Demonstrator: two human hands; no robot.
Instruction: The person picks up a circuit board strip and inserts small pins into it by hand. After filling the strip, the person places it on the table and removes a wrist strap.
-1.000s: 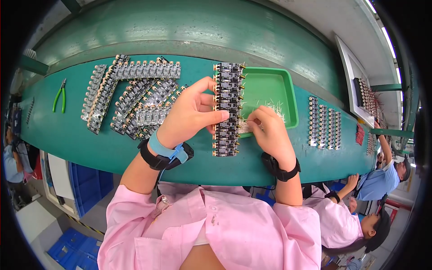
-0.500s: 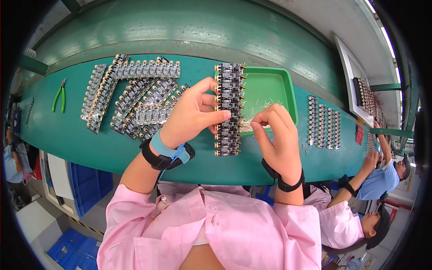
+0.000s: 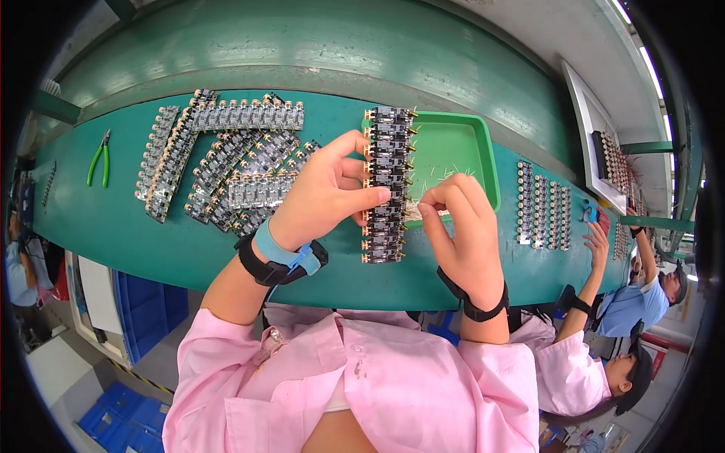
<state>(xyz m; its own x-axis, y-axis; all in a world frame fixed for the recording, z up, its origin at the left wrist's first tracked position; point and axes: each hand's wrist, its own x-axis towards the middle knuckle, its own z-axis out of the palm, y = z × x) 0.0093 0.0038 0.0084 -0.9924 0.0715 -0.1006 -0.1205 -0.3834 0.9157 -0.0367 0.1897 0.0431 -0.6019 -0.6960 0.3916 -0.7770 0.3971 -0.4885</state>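
Upright in front of me is a long strip of joined circuit boards (image 3: 390, 155), black with brass fittings along its right edge. My left hand (image 3: 321, 185) grips it from the left side, thumb across its face and fingers behind. Just right of the strip, my right hand (image 3: 470, 234) is closed in a pinch of thumb and forefinger. Whatever sits between those fingertips is too small to make out. Behind both lies a shallow green tray (image 3: 492, 162), partly covered by the strip and my right hand. Thin whitish pieces (image 3: 447, 174) are scattered in it.
Stacked circuit board strips (image 3: 249, 117) lie to the left on the green table (image 3: 332, 283). Green-handled pliers (image 3: 98, 160) rest farther left. More strips (image 3: 542, 204) stand in rows on the right, where a co-worker's hand (image 3: 598, 245) reaches over the table.
The strip and my left hand have shifted very slightly right. My right hand keeps its pinch nearly in place. At right, the co-worker's hand has moved left and lower over the table.
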